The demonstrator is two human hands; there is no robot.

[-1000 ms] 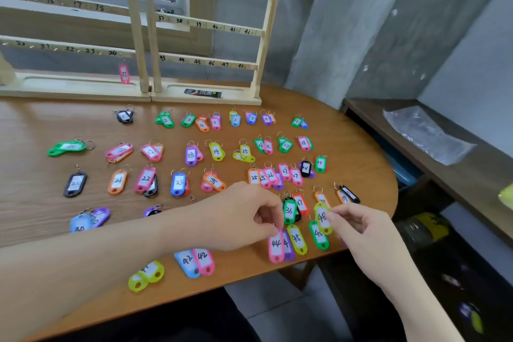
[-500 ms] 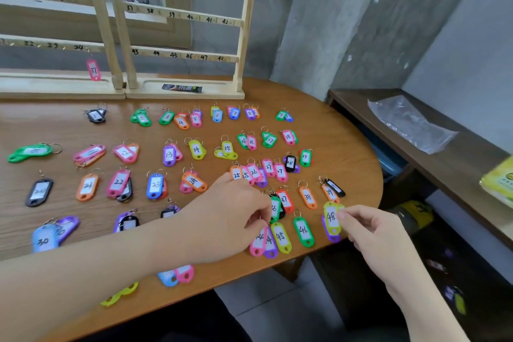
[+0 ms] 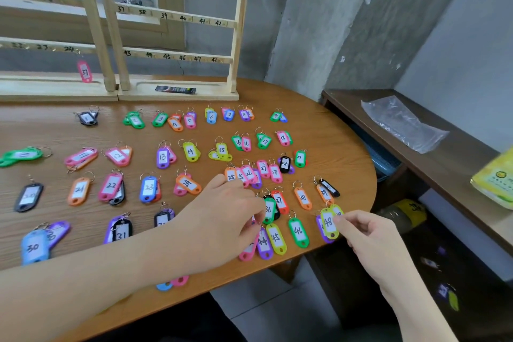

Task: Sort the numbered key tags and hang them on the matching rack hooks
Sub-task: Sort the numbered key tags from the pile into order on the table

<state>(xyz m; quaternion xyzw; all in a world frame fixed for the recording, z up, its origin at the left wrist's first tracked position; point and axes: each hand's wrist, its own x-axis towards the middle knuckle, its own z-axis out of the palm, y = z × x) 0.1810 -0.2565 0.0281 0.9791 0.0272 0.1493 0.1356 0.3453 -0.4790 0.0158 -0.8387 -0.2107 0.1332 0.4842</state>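
brown wood-grain table [image 3: 327,130] against grey concrete walls, a side shelf to the right with a clear plastic bag [image 3: 402,122] on it, numbered key tags spread in rows across the tabletop. my right hand [image 3: 369,239] pinches the yellow-green tag 48 [image 3: 329,223] by its right edge near the table's rim, while my left hand [image 3: 227,219] has fingers curled down at tag 44 [image 3: 263,243], grip hidden. wooden rack [image 3: 177,19] at the back holds one pink tag 37 [image 3: 84,71] hanging under hook 24.
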